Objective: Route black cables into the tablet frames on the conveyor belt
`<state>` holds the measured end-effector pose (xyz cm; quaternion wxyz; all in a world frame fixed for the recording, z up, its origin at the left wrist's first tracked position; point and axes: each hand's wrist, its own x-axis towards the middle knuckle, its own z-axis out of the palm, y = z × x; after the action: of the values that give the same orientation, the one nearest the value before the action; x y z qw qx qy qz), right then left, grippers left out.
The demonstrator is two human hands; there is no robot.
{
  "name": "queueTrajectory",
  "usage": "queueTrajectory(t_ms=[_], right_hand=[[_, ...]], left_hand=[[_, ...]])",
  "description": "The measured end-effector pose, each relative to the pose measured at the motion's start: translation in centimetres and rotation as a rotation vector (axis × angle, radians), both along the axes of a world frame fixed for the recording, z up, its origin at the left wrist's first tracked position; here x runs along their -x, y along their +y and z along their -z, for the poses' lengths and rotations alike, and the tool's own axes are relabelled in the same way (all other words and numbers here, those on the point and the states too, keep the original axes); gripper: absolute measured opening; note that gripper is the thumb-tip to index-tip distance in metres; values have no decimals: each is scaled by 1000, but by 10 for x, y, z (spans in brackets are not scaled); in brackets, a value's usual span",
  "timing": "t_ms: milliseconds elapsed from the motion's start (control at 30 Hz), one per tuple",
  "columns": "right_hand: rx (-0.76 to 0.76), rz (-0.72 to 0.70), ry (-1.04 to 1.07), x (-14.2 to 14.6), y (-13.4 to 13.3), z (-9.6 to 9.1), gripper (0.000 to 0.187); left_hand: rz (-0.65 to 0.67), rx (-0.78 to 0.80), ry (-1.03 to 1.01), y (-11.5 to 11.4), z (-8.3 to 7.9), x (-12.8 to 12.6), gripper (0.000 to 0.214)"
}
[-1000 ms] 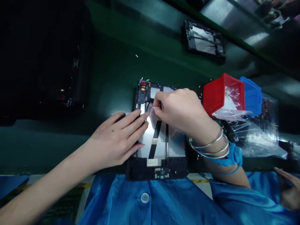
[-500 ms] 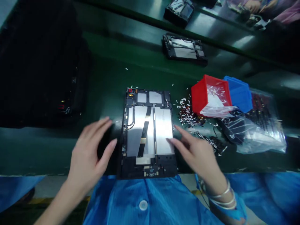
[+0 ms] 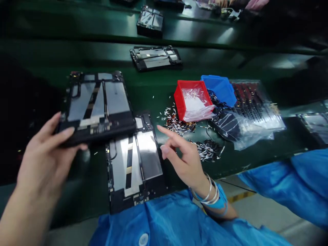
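My left hand (image 3: 46, 150) grips the near left corner of an opened tablet (image 3: 115, 95), thumb on top and fingers below. This tablet has silver battery panels, dark ribbon strips and a thick black near edge. It is held over the upper left part of a second opened tablet (image 3: 151, 157), which lies at the table's front edge and is partly hidden by it. To the right of that lower tablet is my right hand (image 3: 184, 157), its index finger stretched out, the thumb apart and the other fingers curled, with nothing in it.
A red bin (image 3: 181, 102) with small white pieces stands beside a blue bin (image 3: 217, 90). Loose small parts (image 3: 179, 124) and black-and-white bits (image 3: 207, 150) lie near them, with plastic bags (image 3: 248, 130) further right. More opened tablets (image 3: 156, 58) lie toward the back.
My left hand, empty before, now holds a tablet over the one in front of me. My right hand stays beside the lower tablet. The view has turned to the right.
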<state>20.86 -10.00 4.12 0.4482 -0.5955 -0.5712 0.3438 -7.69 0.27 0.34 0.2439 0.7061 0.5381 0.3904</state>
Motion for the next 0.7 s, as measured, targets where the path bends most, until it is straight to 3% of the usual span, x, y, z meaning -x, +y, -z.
queueTrajectory(t_ms=[67,167,267,333,433,567,700], right_hand=[[-35,101,-81,-13,-4,5,34],[-69,191,-170,-30,-8,14,25],[-117,217,-229,-39,-7,21,23],[-162,220,-249,-42,-4,23,21],[-250,198,-266,-42,-1,25,22],[-284,175,-332,-43,0,27,25],[-254,166,-348,-46,-1,30,25]], left_hand=[[-48,78,-167,62,6,-7,52],[-91,117,-167,153,9,-18,50],[-150,87,-100,211,3,-28,52],[-204,17,-27,227,-2,-37,58],[-234,-132,99,231,-1,-61,64],[-51,-169,270,247,16,-122,76],[45,-73,357,290,34,-181,92]])
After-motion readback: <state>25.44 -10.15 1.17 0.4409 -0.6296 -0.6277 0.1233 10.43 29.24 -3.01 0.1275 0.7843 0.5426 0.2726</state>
